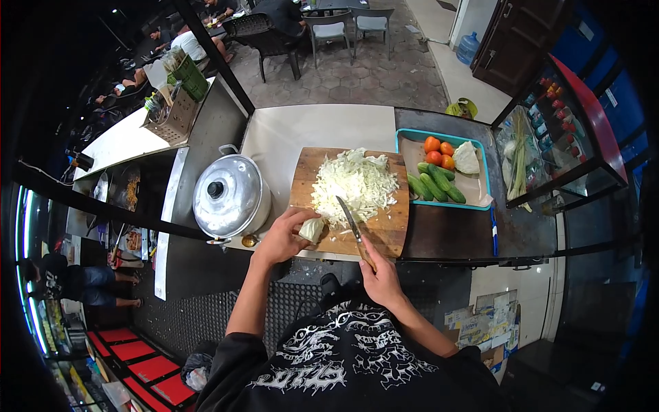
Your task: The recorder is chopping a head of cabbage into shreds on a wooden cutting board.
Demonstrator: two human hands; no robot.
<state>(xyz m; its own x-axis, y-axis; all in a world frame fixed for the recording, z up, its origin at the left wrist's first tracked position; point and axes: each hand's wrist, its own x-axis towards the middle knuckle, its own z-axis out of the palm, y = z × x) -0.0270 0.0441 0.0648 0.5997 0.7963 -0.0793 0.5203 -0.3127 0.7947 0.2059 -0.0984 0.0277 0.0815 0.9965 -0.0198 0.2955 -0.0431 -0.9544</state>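
A heap of shredded cabbage [352, 183] covers much of a wooden cutting board [386, 237]. At the board's near left corner, my left hand [283, 234] has its fingers on a small cabbage wedge [312, 230]. My right hand [380, 275] grips a kitchen knife [350, 219] by its wooden handle, the blade pointing away from me over the near side of the heap. Right of the board, a turquoise-rimmed tray [486, 170] holds several tomatoes [432, 144], several cucumbers [437, 180] and a larger cabbage piece [466, 157].
A lidded metal pot [229, 195] stands left of the board. A blue-handled tool [495, 232] lies right of the tray, near a glass display case [561, 134]. A perforated basket [170, 118] sits at the upper left. People are at the upper left and far left.
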